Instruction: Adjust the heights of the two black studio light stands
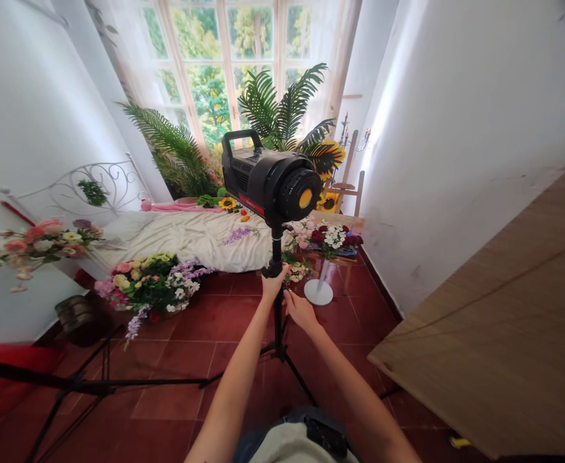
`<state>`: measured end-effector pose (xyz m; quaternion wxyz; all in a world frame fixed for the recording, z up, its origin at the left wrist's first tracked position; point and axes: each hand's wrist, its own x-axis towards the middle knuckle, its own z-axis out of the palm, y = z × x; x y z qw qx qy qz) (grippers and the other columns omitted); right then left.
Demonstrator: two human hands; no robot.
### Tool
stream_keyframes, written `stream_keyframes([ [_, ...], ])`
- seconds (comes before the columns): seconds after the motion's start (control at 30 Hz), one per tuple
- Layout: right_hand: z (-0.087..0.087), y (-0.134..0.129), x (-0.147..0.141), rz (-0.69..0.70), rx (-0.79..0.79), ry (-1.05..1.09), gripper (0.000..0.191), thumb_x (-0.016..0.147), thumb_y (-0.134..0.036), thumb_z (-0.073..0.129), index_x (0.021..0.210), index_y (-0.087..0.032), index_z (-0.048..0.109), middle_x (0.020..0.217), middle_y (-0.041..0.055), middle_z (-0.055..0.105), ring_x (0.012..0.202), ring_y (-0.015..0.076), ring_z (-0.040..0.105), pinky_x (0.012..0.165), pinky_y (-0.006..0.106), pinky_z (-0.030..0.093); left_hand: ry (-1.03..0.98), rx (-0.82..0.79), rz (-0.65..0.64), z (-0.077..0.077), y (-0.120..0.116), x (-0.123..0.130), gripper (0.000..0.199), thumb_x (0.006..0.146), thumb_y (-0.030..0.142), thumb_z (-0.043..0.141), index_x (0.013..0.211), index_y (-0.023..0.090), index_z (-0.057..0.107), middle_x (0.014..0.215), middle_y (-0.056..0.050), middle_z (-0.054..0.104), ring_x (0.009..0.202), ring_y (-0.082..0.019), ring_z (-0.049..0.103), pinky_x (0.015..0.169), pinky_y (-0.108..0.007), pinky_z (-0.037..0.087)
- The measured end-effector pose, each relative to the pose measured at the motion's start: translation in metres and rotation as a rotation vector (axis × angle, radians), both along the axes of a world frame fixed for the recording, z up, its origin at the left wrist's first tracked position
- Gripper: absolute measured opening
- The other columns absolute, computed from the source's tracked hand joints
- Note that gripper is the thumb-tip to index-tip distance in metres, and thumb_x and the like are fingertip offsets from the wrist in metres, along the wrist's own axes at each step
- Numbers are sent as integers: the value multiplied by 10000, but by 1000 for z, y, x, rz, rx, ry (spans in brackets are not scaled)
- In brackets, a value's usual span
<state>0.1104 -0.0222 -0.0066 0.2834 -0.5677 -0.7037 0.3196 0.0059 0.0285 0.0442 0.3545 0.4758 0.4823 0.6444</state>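
A black studio light (270,177) with a top handle and a yellow round front sits on a black light stand (278,321). My left hand (273,281) is wrapped round the stand's upper pole, just below the light. Slightly lower, my right hand (301,310) is at the pole's right side, thumb and fingers drawn together by it. Whether a knob lies between those fingers is hidden. The stand's legs are spread on the red tiled floor (176,392).
Behind the light stands a bed (190,241) with a white cover. Flower bunches (147,283) lie before it, and a white round-based stand (318,292) is at right. Another black stand (70,384) crosses the lower left. A wooden panel (499,321) leans in from the right.
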Motion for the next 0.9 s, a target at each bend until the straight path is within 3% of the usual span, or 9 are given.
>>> stream_keyframes([
  [0.5,-11,2,0,-21,-39,137,597,875,-621,223,714,-208,622,540,-3,623,541,131,564,582,225,388,-35,-39,13,2,-5,2,265,622,379,701,745,153,638,735,-66,669,712,-173,628,741,-297,496],
  [0.7,-19,9,-11,-25,-349,594,634,835,-651,285,634,-137,597,488,39,599,366,95,471,426,207,378,-34,-13,2,1,-6,2,270,619,379,704,738,146,642,728,-57,667,684,-152,621,712,-265,490],
  [0.9,-13,5,-13,-43,-740,1130,454,892,-464,359,680,-138,592,491,-3,546,380,65,431,454,184,410,-23,-3,3,-1,-6,1,264,634,373,698,749,141,647,723,-54,665,690,-150,620,729,-270,485],
])
